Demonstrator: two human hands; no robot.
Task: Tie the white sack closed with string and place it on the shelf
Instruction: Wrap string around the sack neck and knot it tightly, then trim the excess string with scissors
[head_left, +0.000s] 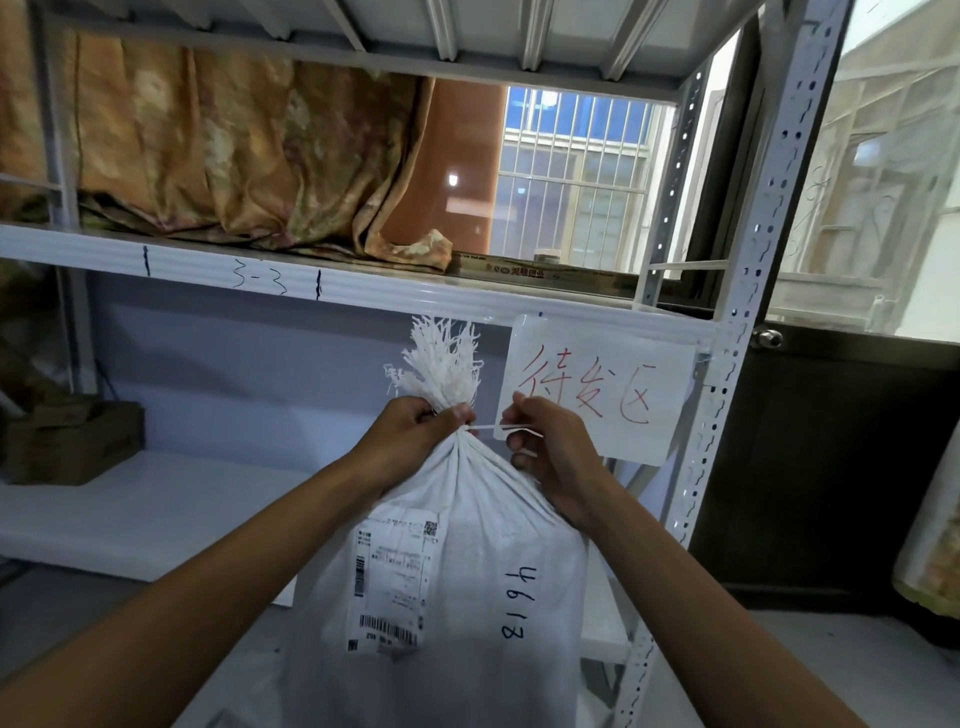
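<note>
Pale metal racking (748, 312) is filling the frame. At lower centre, in front of it, the white sack (483, 519) is standing upright, not yet on the shelf (156, 509) at lower left behind it. Its neck is bunched at mid-frame, with the frayed top fanning upward. The left hand (410, 431) is gripping that neck, fingers curled tightly around it. The right hand (550, 457) is pinching the string (498, 427) between thumb and fingers, and the string is running taut from the neck toward the right.

A shipping label (397, 582) with barcodes is sticking to the sack's front, its print too small to read. Black handwritten digits are running sideways beside it, beginning 461, with the last one unclear.

Just right of the hands, a paper sign (623, 395) is hanging from the beam, showing three red handwritten characters that seem to read 待发区. "3-3" is showing in black marker on the beam at centre left.

A cardboard box (72, 441) is sitting on the shelf at far left. Patterned fabric (208, 156) is lying heaped on the upper level. A barred window (571, 176) is showing at upper right.
</note>
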